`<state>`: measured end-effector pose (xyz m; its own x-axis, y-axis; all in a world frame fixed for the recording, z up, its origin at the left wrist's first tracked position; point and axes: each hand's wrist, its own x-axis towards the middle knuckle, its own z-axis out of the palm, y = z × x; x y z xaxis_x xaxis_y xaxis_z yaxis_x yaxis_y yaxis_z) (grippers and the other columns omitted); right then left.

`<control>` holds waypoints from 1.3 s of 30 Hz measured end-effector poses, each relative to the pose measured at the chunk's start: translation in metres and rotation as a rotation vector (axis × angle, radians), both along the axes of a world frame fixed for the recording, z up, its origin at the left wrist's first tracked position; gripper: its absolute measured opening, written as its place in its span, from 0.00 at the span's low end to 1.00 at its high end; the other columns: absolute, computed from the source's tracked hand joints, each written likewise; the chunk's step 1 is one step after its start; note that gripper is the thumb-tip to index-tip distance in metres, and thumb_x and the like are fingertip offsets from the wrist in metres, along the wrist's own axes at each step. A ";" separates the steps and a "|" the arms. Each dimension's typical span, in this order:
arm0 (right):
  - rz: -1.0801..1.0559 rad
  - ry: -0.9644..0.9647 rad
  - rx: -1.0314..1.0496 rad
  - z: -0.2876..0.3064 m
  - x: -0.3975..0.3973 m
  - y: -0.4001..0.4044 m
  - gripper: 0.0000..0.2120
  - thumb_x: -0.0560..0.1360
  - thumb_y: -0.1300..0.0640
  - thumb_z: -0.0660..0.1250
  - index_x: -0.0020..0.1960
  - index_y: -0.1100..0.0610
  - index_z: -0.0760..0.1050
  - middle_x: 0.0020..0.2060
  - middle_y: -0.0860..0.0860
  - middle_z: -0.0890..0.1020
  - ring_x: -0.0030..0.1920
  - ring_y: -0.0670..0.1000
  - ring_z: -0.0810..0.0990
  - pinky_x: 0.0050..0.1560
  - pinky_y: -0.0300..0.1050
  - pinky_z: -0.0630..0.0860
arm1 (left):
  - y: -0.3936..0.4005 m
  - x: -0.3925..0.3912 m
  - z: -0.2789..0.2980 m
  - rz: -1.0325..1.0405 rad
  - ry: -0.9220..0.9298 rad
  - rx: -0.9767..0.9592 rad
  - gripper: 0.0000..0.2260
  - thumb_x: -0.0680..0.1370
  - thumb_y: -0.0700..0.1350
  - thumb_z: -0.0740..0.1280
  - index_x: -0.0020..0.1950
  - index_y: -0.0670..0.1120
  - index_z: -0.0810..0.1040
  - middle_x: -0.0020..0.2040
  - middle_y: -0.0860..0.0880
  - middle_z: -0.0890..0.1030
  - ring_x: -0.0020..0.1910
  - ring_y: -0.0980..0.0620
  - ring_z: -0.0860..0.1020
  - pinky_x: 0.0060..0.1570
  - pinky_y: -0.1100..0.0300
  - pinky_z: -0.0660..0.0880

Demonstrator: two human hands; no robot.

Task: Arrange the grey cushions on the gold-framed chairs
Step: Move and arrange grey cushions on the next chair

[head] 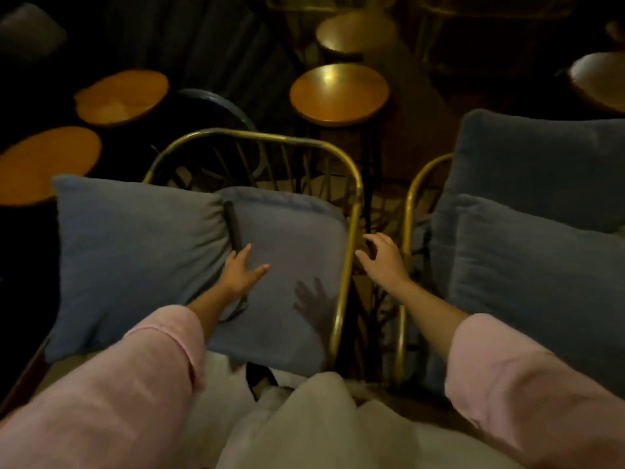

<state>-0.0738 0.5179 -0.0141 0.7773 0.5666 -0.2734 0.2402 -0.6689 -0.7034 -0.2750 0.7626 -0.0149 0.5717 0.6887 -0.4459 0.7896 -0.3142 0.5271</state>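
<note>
A gold-framed chair [351, 211] stands in front of me with two grey cushions on it: a large one [135, 252] on the left and a flatter one [291, 252] on the right. My left hand [241, 270] lies flat on the right cushion near the seam between them, fingers spread, holding nothing. A dark strap [233, 228] runs along that seam. My right hand [384, 257] hovers open in the gap beside the chair's right rail. A second gold-framed chair [411, 211] on the right carries two grey cushions, one upright [541, 160] and one in front [541, 275].
Round wooden tables stand behind the chairs: two at the left [121, 96] [47, 160], one in the middle [338, 93], another at the far right [598, 79]. A dark chair back [230, 103] rises behind the near chair. My pale skirt [304, 428] fills the bottom.
</note>
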 end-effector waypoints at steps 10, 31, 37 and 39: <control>0.006 0.387 -0.092 -0.052 -0.113 0.262 0.23 0.79 0.55 0.70 0.70 0.62 0.72 0.69 0.61 0.76 0.68 0.62 0.75 0.68 0.54 0.72 | 0.229 -0.158 0.006 0.358 0.219 0.294 0.40 0.74 0.58 0.72 0.80 0.52 0.56 0.82 0.43 0.46 0.81 0.40 0.43 0.73 0.32 0.49; -0.445 0.885 0.161 -0.152 -0.159 0.409 0.65 0.43 0.19 0.69 0.73 0.54 0.73 0.63 0.47 0.77 0.61 0.52 0.77 0.61 0.48 0.71 | 0.370 -0.190 -0.057 0.456 -0.102 0.093 0.61 0.57 0.71 0.75 0.76 0.67 0.36 0.79 0.43 0.59 0.75 0.36 0.64 0.71 0.38 0.65; -0.613 0.984 0.169 -0.193 -0.122 0.339 0.66 0.43 0.14 0.66 0.72 0.51 0.73 0.68 0.55 0.79 0.65 0.61 0.78 0.71 0.63 0.70 | 0.336 -0.168 -0.044 0.456 -0.357 0.122 0.56 0.60 0.67 0.78 0.79 0.65 0.46 0.79 0.50 0.60 0.76 0.46 0.64 0.72 0.49 0.64; -0.730 0.936 0.134 -0.155 -0.128 0.316 0.68 0.42 0.15 0.67 0.73 0.53 0.72 0.69 0.54 0.77 0.67 0.61 0.76 0.72 0.64 0.69 | 0.322 -0.144 -0.048 0.386 -0.388 0.087 0.56 0.59 0.70 0.77 0.79 0.64 0.47 0.78 0.52 0.61 0.76 0.48 0.64 0.73 0.49 0.65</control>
<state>-0.2019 0.8340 -0.1688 0.4577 0.1410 -0.8779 -0.8095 -0.3422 -0.4770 -0.4187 1.0846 -0.0627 0.3813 0.9057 -0.1850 0.6091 -0.0956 0.7873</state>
